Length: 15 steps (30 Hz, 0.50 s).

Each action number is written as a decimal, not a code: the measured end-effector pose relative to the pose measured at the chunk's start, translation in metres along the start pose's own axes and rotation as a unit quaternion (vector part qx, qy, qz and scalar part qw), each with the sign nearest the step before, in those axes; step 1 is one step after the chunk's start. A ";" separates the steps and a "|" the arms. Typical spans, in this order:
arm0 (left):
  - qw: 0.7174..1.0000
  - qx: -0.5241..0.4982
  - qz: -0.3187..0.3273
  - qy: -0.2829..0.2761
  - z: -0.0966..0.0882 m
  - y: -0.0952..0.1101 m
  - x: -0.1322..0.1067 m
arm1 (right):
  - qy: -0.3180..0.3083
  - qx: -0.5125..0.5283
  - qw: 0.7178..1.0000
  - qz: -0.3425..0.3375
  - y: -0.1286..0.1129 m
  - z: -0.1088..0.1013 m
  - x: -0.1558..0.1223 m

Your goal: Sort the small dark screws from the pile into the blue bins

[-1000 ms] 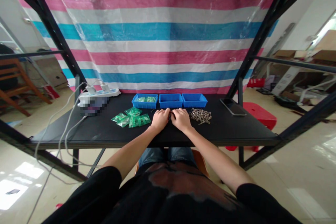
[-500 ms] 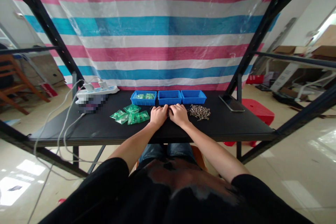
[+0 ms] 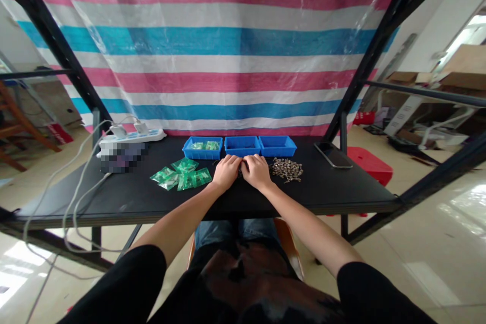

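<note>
Glinting in a loose heap just beside the right hand (image 3: 256, 169), small metal pieces (image 3: 287, 169) lie on the black table (image 3: 309, 195), silvery and brownish, too small to make out their exact shape. The left hand (image 3: 227, 171) and right hand sit side by side, fingers bent and bunched, tips nearly meeting; whether they grip anything is hidden, so I cannot tell. Beyond the left hand's outer side, glossy green packets (image 3: 182, 174) overlap. Three blue trays stand in a row just behind the hands, the left tray (image 3: 202, 156) holding green packets too. A power strip (image 3: 148, 136) occupies the table's left end, its cables drooping over the front edge. Black tabletop stretches between the heap and a phone (image 3: 333, 155); the forearms cross the front edge, and a striped sheet (image 3: 228, 78) hangs behind.
</note>
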State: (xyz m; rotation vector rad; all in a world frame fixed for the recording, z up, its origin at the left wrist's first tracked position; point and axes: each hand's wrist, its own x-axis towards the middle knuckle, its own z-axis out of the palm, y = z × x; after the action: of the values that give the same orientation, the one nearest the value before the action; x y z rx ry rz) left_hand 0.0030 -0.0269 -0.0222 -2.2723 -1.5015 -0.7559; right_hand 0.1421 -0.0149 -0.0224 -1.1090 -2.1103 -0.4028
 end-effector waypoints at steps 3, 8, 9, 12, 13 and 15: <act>0.999 -0.023 0.009 0.026 0.002 -0.003 0.000 | 0.013 0.025 1.000 0.013 0.003 0.000 0.002; 0.997 -0.066 0.009 0.032 0.004 -0.007 0.004 | 0.020 0.084 0.996 -0.018 0.012 -0.002 0.010; 0.996 -0.079 0.000 0.029 0.004 -0.009 0.007 | 0.010 0.092 0.995 -0.040 0.014 -0.003 0.015; 0.994 -0.104 -0.009 0.018 0.002 -0.017 0.020 | -0.006 0.101 0.992 -0.080 0.022 -0.008 0.037; 0.994 -0.105 -0.010 0.017 0.002 -0.021 0.026 | -0.010 0.105 0.990 -0.091 0.024 -0.009 0.045; 0.994 -0.103 -0.013 0.020 0.000 -0.028 0.038 | -0.001 0.127 0.987 -0.099 0.027 -0.010 0.060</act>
State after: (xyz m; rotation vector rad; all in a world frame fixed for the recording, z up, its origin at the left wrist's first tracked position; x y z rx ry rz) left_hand -0.0104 0.0127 -0.0009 -2.3721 -1.4983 -0.9992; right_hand 0.1456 0.0311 0.0263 -0.7566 -2.2090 -0.2148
